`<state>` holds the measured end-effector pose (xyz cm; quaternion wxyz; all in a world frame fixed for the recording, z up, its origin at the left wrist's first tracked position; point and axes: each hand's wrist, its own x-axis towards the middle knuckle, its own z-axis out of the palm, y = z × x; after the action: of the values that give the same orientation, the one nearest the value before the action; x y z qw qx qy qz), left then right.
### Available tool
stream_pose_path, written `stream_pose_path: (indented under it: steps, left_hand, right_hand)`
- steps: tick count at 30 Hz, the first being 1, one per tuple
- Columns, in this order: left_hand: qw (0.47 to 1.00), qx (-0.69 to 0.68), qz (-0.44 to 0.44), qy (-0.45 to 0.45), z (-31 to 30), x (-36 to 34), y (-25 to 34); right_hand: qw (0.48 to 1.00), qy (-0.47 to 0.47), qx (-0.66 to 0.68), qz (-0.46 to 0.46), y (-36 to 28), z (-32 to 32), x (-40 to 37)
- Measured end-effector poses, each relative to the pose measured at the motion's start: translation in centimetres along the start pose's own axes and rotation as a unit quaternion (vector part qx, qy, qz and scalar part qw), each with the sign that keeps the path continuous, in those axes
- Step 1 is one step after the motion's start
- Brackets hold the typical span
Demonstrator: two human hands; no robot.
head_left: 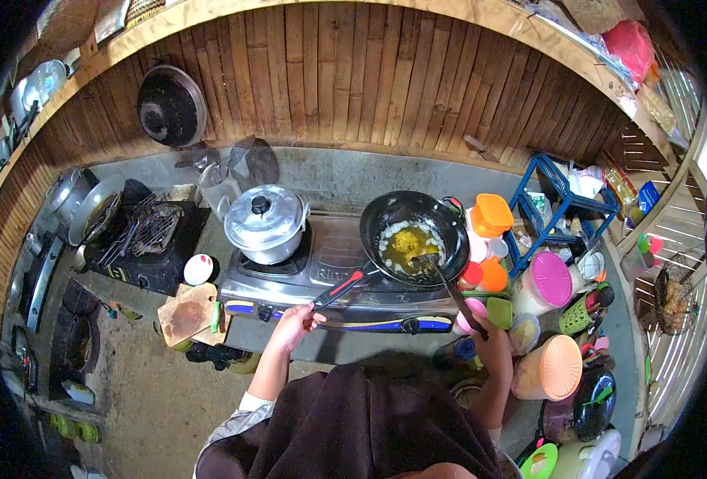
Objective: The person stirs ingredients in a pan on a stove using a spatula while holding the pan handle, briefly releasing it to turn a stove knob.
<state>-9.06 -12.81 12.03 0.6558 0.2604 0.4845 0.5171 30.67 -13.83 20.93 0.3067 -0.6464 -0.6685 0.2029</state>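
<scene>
A black wok sits on the right burner of the steel gas stove, with yellow food frying in bubbling oil. My left hand is closed at the end of the wok's black-and-red handle. In my right hand is a dark spatula, its blade dipping into the oil at the wok's right side. On the left burner stands a lidded silver pot.
Plastic tubs, including a pink-lidded container and a peach canister, crowd the right side near my right arm. A blue rack stands behind them. Left of the stove are cutting boards, a white round item and a grill rack.
</scene>
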Motion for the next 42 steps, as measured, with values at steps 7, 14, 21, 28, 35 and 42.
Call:
stream_pose_path:
  steps: [7, 14, 21, 28, 35, 42]
  left_hand:
    - [1.0, 0.013, 0.001, -0.009, -0.2, 0.1, -0.2]
    - [0.999, 0.031, -0.002, -0.008, -0.4, 0.2, -0.3]
    - [1.0, 0.027, -0.001, 0.008, -0.2, 0.0, -0.2]
    - [0.999, 0.038, -0.009, 0.004, -0.3, 0.0, -0.2]
    - [0.998, 0.069, 0.009, 0.004, -0.4, 0.4, -0.4]
    - [0.999, 0.048, 0.012, 0.007, -0.4, 0.6, -0.7]
  right_hand:
    - [0.997, 0.013, 0.006, -0.077, 1.3, 3.8, 3.7]
    - [1.0, 0.005, -0.003, 0.028, -2.5, 5.0, 6.1]
    - [1.0, 0.001, -0.011, 0.004, -1.9, 5.5, 6.5]
    - [0.996, 0.01, -0.059, -0.068, 3.1, 5.2, 5.4]
    - [0.996, 0.019, -0.012, -0.081, 0.8, 1.4, 1.9]
    - [0.999, -0.017, -0.043, -0.02, -1.0, -3.0, -0.4]
